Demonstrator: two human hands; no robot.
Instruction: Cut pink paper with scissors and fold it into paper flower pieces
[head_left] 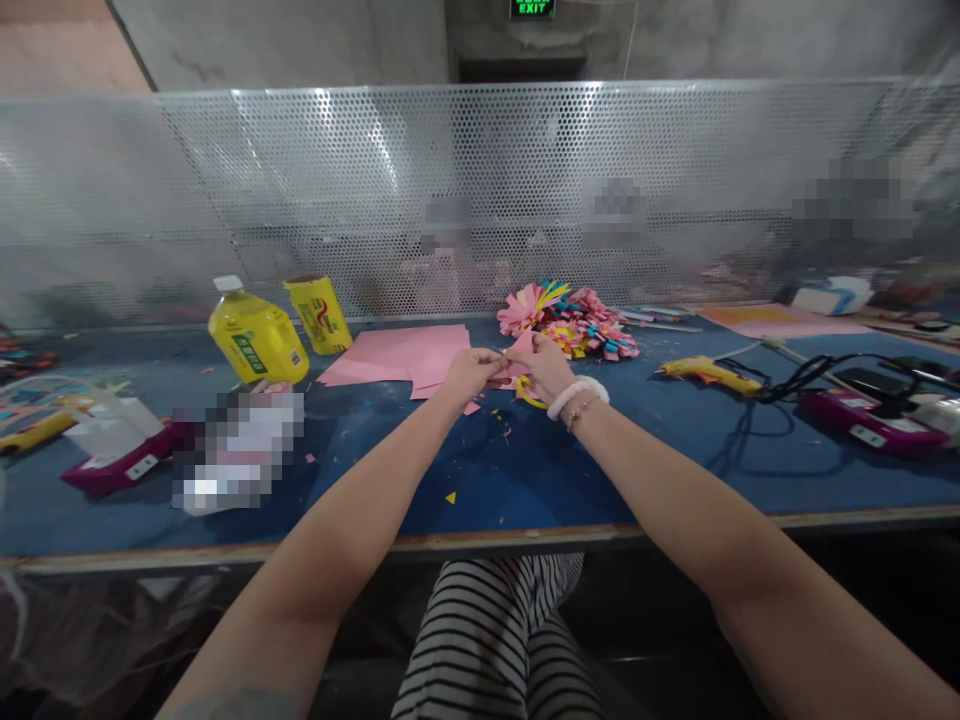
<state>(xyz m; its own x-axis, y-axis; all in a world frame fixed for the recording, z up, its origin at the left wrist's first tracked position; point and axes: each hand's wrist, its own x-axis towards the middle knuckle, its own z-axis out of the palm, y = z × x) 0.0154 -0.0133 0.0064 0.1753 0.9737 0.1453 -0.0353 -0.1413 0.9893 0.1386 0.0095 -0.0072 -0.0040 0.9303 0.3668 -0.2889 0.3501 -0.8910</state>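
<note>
Over the middle of the blue table, both my hands meet at a small piece of pink paper (519, 348). My left hand (472, 370) pinches its near left edge with the fingertips. My right hand (549, 368), with a fluffy white band at the wrist, grips the paper from the right. A yellow loop (531, 393), like a scissors handle, shows just under my right hand; whether that hand touches it I cannot tell. Pink paper sheets (405, 353) lie in a stack left of my hands. Behind my right hand are fringed paper flowers (574, 318) in pink, yellow and blue.
A yellow liquid bottle (257, 335) and a yellow canister (319, 315) stand at left. On the right lie a yellow glue gun (709, 374), cables and a purple power strip (870, 422). A perforated metal screen (510, 200) closes the table's back.
</note>
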